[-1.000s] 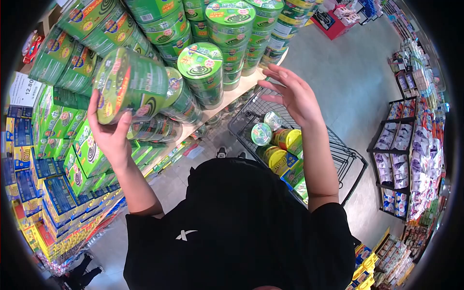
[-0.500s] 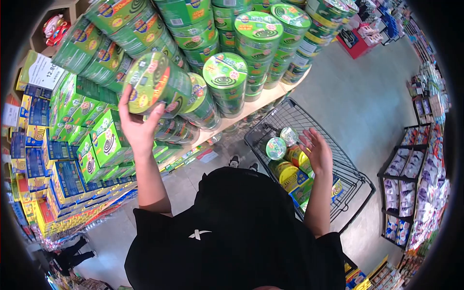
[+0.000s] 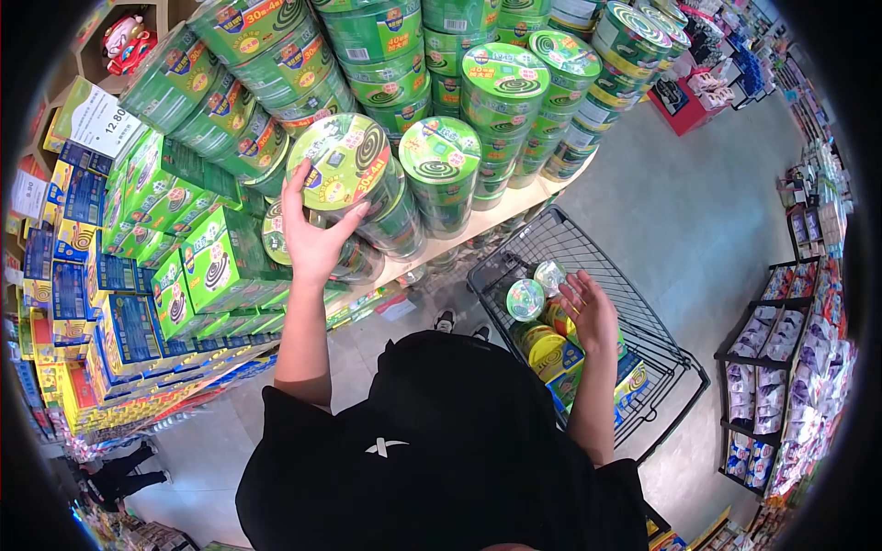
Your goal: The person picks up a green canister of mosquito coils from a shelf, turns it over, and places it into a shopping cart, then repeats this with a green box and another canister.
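Observation:
My left hand [image 3: 317, 241] is closed round the near side of a green tub of mosquito coils [image 3: 342, 163], its thumb on the right and fingers on the left. The tub has a yellow-green lid and stands nearly upright on top of a stack of similar tubs. To its right rises another stack topped by a green-lidded coil tub [image 3: 440, 151]. My right hand [image 3: 591, 317] hangs open and empty over the shopping cart [image 3: 643, 303], fingers spread. Below it in the cart lie a round container with a pale green lid [image 3: 525, 299] and a yellow-lidded tub [image 3: 546, 353].
Green coil boxes [image 3: 213, 262] and blue-yellow boxes [image 3: 129, 331] are piled at left, near a price sign [image 3: 106, 119]. The wooden shelf edge [image 3: 514, 204] runs ahead of me. A rack of packets [image 3: 758, 335] stands at right. Another person's legs [image 3: 138, 477] show at lower left.
My left hand has moved right with the coil tub, which has gone from tilted to nearly upright on the stack. My right hand stays open over the cart, slightly lower.

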`<action>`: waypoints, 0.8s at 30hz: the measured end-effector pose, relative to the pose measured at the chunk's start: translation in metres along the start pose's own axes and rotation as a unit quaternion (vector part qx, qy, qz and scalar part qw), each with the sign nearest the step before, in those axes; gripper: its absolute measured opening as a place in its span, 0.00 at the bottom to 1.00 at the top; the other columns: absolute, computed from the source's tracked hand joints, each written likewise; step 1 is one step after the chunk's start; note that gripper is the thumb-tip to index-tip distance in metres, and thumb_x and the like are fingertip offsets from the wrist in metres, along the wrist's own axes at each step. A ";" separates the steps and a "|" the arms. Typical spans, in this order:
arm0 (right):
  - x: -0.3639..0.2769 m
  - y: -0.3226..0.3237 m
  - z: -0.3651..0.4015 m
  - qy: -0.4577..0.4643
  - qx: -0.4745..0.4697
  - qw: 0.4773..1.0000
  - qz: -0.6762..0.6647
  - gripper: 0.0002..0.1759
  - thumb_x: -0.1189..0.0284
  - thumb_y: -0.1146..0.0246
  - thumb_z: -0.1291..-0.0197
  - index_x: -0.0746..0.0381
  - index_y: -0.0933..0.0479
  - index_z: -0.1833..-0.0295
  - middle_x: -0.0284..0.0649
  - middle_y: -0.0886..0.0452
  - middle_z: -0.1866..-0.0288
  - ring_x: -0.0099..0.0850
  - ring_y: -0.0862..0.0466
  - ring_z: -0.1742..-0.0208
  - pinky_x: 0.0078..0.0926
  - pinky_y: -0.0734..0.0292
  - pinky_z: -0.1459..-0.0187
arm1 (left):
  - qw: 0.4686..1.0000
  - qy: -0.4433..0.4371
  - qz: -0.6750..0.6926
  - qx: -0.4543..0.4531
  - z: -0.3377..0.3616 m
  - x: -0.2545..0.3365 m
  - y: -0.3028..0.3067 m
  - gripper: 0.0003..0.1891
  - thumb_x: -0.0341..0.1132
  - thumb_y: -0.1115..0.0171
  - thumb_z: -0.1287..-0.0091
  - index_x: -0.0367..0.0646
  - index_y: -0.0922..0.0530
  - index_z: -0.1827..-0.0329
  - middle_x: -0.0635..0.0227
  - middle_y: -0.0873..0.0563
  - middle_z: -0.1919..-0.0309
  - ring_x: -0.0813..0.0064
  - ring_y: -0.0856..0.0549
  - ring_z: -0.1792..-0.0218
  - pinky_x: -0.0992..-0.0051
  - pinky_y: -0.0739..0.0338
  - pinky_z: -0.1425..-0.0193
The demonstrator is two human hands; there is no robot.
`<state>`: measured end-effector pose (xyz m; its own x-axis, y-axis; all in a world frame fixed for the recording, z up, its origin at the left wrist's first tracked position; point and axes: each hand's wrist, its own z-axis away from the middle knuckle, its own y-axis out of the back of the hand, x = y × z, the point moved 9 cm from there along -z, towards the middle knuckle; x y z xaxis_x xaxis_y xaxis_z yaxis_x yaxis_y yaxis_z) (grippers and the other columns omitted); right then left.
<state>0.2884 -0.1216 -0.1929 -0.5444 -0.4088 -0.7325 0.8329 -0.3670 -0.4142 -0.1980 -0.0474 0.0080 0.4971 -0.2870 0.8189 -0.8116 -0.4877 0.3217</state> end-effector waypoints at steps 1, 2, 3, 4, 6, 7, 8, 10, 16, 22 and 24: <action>0.001 0.000 0.001 0.001 -0.002 1.000 -0.001 0.26 0.62 0.43 0.25 0.66 0.31 0.30 0.48 0.23 0.33 0.40 0.18 0.38 0.37 0.20 0.42 | 1.000 -0.001 0.002 -0.004 0.000 -0.001 -0.001 0.48 0.35 0.15 0.53 0.37 0.30 0.27 0.55 0.26 0.33 0.62 0.25 0.32 0.63 0.32 0.25; 0.001 0.000 0.001 0.002 -0.004 1.000 -0.002 0.25 0.62 0.43 0.25 0.66 0.30 0.31 0.47 0.22 0.34 0.40 0.18 0.39 0.37 0.20 0.42 | 1.000 -0.002 0.003 -0.006 -0.001 -0.003 -0.002 0.48 0.35 0.15 0.53 0.37 0.30 0.27 0.55 0.26 0.33 0.62 0.25 0.32 0.63 0.32 0.25; 0.001 0.000 0.002 0.002 -0.006 1.000 -0.004 0.24 0.62 0.43 0.25 0.66 0.29 0.32 0.47 0.21 0.36 0.40 0.18 0.39 0.37 0.20 0.42 | 1.000 -0.003 0.003 -0.009 -0.001 -0.005 -0.002 0.48 0.35 0.15 0.53 0.37 0.30 0.27 0.54 0.26 0.33 0.62 0.25 0.32 0.63 0.32 0.25; 0.003 0.001 0.002 0.002 -0.007 1.000 -0.005 0.24 0.62 0.43 0.25 0.66 0.29 0.32 0.47 0.21 0.36 0.40 0.18 0.39 0.37 0.20 0.42 | 1.000 -0.004 0.004 -0.013 -0.002 -0.006 -0.003 0.48 0.36 0.15 0.53 0.37 0.30 0.27 0.54 0.26 0.33 0.62 0.25 0.32 0.63 0.32 0.25; 0.005 0.003 0.003 0.003 -0.009 1.000 -0.010 0.24 0.62 0.43 0.25 0.66 0.29 0.32 0.47 0.21 0.36 0.41 0.18 0.38 0.37 0.20 0.42 | 1.000 -0.002 0.015 -0.026 -0.003 -0.011 -0.005 0.48 0.34 0.15 0.52 0.37 0.32 0.26 0.55 0.26 0.33 0.63 0.25 0.32 0.63 0.32 0.25; 0.006 0.004 0.002 0.002 -0.008 1.000 -0.012 0.24 0.62 0.43 0.25 0.66 0.29 0.32 0.47 0.21 0.36 0.41 0.18 0.38 0.37 0.20 0.42 | 0.999 -0.001 0.021 -0.033 -0.004 -0.012 -0.006 0.48 0.34 0.15 0.52 0.37 0.32 0.26 0.55 0.26 0.33 0.63 0.25 0.32 0.64 0.32 0.25; 0.008 0.004 0.002 0.002 -0.008 1.000 -0.015 0.24 0.62 0.43 0.25 0.66 0.29 0.32 0.47 0.21 0.36 0.41 0.19 0.38 0.37 0.20 0.41 | 0.998 0.005 0.045 -0.039 -0.004 -0.013 -0.008 0.48 0.33 0.16 0.51 0.37 0.33 0.26 0.55 0.26 0.33 0.64 0.25 0.32 0.64 0.31 0.25; 0.010 0.005 0.001 0.001 -0.007 1.000 -0.016 0.24 0.62 0.43 0.25 0.66 0.30 0.32 0.48 0.21 0.35 0.41 0.19 0.38 0.37 0.20 0.41 | 0.994 0.019 0.093 -0.050 -0.005 -0.015 -0.011 0.48 0.30 0.17 0.50 0.37 0.34 0.25 0.57 0.26 0.33 0.65 0.24 0.33 0.65 0.29 0.26; 0.014 0.006 0.005 -0.003 0.003 1.000 -0.020 0.25 0.62 0.42 0.26 0.65 0.29 0.31 0.47 0.21 0.36 0.40 0.18 0.39 0.36 0.21 0.42 | 0.985 0.036 0.151 -0.078 -0.007 -0.015 -0.018 0.48 0.25 0.19 0.48 0.36 0.37 0.23 0.57 0.26 0.34 0.66 0.21 0.36 0.66 0.25 0.29; 0.018 0.010 0.005 -0.004 0.009 0.999 -0.037 0.23 0.63 0.41 0.26 0.65 0.27 0.33 0.45 0.20 0.39 0.39 0.17 0.41 0.33 0.19 0.46 | 0.981 0.046 0.159 -0.096 -0.008 -0.012 -0.019 0.47 0.25 0.20 0.47 0.36 0.38 0.23 0.55 0.24 0.35 0.66 0.20 0.36 0.64 0.25 0.29; 0.019 0.011 0.006 -0.004 0.012 0.999 -0.035 0.24 0.63 0.41 0.26 0.65 0.27 0.33 0.45 0.20 0.39 0.39 0.17 0.41 0.33 0.19 0.46 | 0.981 0.039 0.165 -0.097 -0.010 -0.013 -0.018 0.47 0.25 0.20 0.46 0.36 0.38 0.23 0.55 0.24 0.35 0.66 0.20 0.36 0.64 0.25 0.29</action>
<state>0.2867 -0.1390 -0.2085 -0.6027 -0.3882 -0.6972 0.7898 -0.4146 -0.4520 -0.1928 -0.0265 -0.0033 0.1795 -0.3350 0.9250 -0.9712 -0.2101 0.1124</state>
